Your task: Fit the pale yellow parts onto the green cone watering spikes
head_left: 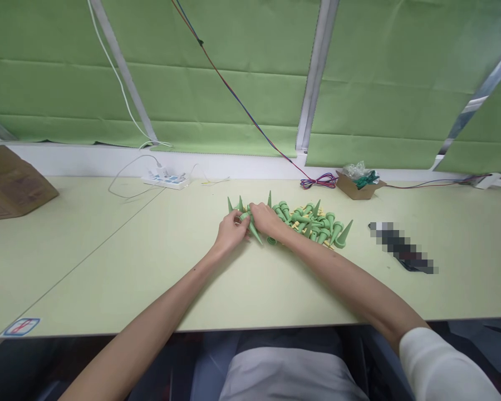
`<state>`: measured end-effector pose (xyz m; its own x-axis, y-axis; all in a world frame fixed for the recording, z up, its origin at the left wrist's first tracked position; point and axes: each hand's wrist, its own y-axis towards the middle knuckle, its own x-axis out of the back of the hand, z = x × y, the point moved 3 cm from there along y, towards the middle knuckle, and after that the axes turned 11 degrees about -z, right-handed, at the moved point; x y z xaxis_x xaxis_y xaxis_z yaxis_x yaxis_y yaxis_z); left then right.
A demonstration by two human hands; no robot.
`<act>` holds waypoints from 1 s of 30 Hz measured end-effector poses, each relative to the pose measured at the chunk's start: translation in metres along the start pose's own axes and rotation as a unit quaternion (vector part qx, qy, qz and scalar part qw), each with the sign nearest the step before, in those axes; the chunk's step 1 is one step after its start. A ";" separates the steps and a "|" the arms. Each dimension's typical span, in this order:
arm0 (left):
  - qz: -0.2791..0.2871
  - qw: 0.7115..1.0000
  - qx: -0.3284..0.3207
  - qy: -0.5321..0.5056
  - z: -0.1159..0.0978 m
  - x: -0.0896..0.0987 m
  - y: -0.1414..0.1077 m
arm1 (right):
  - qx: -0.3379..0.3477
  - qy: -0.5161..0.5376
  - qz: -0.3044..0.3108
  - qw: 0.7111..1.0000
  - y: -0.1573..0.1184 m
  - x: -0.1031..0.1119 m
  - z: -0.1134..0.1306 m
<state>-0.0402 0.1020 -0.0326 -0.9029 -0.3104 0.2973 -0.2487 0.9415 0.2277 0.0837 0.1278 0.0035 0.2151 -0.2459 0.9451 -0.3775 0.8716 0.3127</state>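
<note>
My left hand is closed on a green cone piece, whose pointed end slants down to the right. Close beside it, my right hand has its fingers pressed together at the top of the same piece; what they grip is too small to make out. To the right of my hands lies a pile of green cone pieces with small yellow parts among them. A few more green cones stand upright behind my hands, one of them a tall spike.
A power strip and a coil of wire lie along the back. The small open box holds clear and green material. A blurred dark object is at the right, a cardboard box at the far left.
</note>
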 end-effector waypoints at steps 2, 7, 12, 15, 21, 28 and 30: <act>0.003 1.000 -0.002 -0.001 0.000 0.000 0.000 | 0.002 0.002 0.002 1.000 -0.001 0.001 0.000; 0.010 1.000 0.002 -0.007 0.001 -0.001 0.000 | 0.007 0.005 0.001 1.000 -0.002 0.001 0.001; 0.025 0.999 0.026 -0.010 0.001 -0.003 -0.001 | 0.009 0.003 0.001 1.000 -0.001 -0.001 0.001; 0.033 0.999 0.033 -0.008 0.002 -0.004 -0.001 | 0.011 0.003 0.004 1.000 0.000 -0.004 0.001; 0.039 0.999 0.033 -0.008 0.006 -0.005 0.001 | 0.011 -0.001 0.000 1.000 0.001 -0.004 -0.002; 0.043 0.998 0.032 -0.012 0.011 -0.005 0.003 | 0.005 -0.009 0.006 1.000 0.000 -0.002 -0.002; 0.042 0.998 0.032 -0.013 0.012 -0.006 0.004 | 0.003 -0.011 0.009 1.000 -0.001 -0.001 -0.002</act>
<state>-0.0401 0.1087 -0.0441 -0.9303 -0.2268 0.2884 -0.1927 0.9709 0.1421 0.0859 0.1278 0.0017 0.1894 -0.2398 0.9522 -0.3870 0.8730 0.2968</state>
